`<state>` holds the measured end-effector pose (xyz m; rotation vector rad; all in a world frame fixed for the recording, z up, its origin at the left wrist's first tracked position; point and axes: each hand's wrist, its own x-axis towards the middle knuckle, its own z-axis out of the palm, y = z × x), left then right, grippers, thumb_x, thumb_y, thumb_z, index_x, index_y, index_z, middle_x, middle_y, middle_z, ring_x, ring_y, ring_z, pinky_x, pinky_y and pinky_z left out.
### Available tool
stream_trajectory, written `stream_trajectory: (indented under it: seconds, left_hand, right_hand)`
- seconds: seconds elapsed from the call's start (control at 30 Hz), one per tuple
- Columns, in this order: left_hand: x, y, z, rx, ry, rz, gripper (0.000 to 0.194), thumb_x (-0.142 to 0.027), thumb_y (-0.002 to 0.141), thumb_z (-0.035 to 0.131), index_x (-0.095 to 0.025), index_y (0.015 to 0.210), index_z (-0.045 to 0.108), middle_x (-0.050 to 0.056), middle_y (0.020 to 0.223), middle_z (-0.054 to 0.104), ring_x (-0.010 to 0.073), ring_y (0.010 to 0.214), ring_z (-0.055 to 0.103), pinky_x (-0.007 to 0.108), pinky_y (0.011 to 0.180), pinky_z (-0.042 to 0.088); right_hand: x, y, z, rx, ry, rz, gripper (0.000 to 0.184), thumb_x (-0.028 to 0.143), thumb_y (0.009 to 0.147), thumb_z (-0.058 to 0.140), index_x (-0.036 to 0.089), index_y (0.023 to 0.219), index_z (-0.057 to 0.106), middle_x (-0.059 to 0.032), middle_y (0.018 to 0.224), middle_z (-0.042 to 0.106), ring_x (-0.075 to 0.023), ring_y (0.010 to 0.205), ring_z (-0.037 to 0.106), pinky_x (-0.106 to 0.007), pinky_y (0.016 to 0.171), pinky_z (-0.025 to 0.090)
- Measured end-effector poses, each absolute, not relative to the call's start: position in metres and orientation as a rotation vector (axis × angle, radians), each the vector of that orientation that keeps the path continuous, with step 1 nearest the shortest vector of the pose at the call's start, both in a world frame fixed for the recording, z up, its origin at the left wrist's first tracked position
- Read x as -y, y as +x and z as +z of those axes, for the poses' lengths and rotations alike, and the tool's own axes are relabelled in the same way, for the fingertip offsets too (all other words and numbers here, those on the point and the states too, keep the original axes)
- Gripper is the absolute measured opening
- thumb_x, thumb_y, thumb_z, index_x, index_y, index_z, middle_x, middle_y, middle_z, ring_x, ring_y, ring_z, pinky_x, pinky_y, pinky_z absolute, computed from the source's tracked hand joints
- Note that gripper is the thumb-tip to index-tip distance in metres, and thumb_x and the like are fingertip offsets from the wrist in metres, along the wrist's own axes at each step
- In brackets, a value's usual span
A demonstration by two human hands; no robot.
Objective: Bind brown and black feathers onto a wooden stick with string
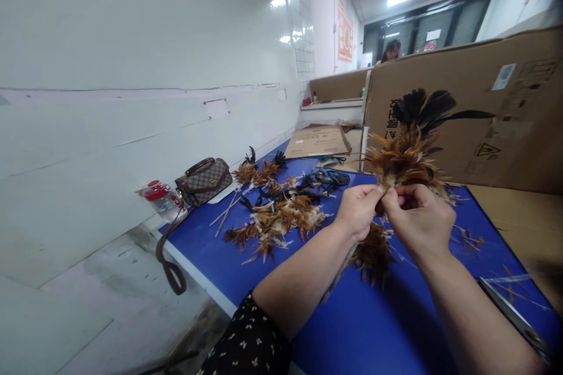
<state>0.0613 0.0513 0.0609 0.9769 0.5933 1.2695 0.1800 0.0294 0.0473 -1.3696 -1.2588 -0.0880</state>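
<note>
Blue worktop point(347, 334) strewn with brown feather clusters point(288, 217); left hand point(359, 211) and right hand point(421, 218) together pinch the base of a feather bunch point(404, 158), black plumes point(423, 110) uppermost.

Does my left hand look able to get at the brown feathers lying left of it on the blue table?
Probably yes: the brown feathers lie close by with nothing standing between, though the left hand is pinching the base of the feather bundle.
</note>
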Motion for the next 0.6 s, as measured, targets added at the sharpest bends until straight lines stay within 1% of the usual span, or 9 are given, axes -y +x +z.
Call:
stream_trajectory:
  seconds: [0.1, 0.2, 0.37, 0.5, 0.6]
  left_hand:
    - [-0.051, 0.063, 0.06, -0.586, 0.986, 1.256, 0.049, -0.054, 0.073, 0.098, -0.013, 0.072, 0.071, -0.001, 0.065, 0.061, 0.0089, 0.061, 0.046, 0.027, 0.061, 0.031]
    - [-0.052, 0.064, 0.058, -0.596, 1.01, 1.248, 0.049, -0.054, 0.077, 0.095, -0.013, 0.071, 0.071, 0.0, 0.064, 0.06, 0.0079, 0.059, 0.042, 0.027, 0.06, 0.026]
    - [-0.056, 0.061, 0.055, -0.584, 1.051, 1.247, 0.049, -0.054, 0.077, 0.095, -0.014, 0.07, 0.068, -0.005, 0.057, 0.048, 0.0066, 0.056, 0.037, 0.027, 0.058, 0.019]
    - [-0.059, 0.056, 0.057, -0.524, 1.03, 1.229, 0.048, -0.048, 0.075, 0.098, -0.013, 0.071, 0.066, -0.004, 0.061, 0.05, 0.0051, 0.056, 0.036, 0.026, 0.057, 0.019]
    - [-0.059, 0.052, 0.063, -0.481, 0.981, 1.222, 0.045, -0.042, 0.076, 0.099, -0.011, 0.072, 0.068, -0.001, 0.067, 0.056, 0.0046, 0.058, 0.039, 0.025, 0.058, 0.02]
  right_hand:
    - [-0.032, 0.183, 0.045, 1.26, -1.405, -0.061, 0.019, 0.042, 0.086, 0.073, 0.024, 0.084, 0.077, -0.0041, 0.073, 0.076, -0.023, 0.065, 0.071, -0.036, 0.067, 0.052]
    - [-0.036, 0.187, 0.043, 1.264, -1.438, 0.005, 0.023, 0.046, 0.086, 0.073, 0.023, 0.085, 0.078, -0.0048, 0.075, 0.077, -0.0228, 0.065, 0.07, -0.035, 0.066, 0.051]
    - [-0.038, 0.188, 0.047, 1.254, -1.358, 0.137, 0.027, 0.049, 0.084, 0.074, 0.023, 0.081, 0.076, -0.0044, 0.07, 0.074, -0.0195, 0.059, 0.064, -0.032, 0.06, 0.049]
    - [-0.039, 0.191, 0.051, 1.191, -1.231, 0.33, 0.036, 0.057, 0.08, 0.084, 0.023, 0.078, 0.076, -0.0048, 0.071, 0.075, -0.0184, 0.059, 0.064, -0.031, 0.057, 0.05]
    - [-0.04, 0.194, 0.052, 1.128, -1.132, 0.519, 0.045, 0.063, 0.074, 0.095, 0.022, 0.08, 0.076, -0.0037, 0.07, 0.073, -0.0163, 0.057, 0.059, -0.029, 0.051, 0.046]
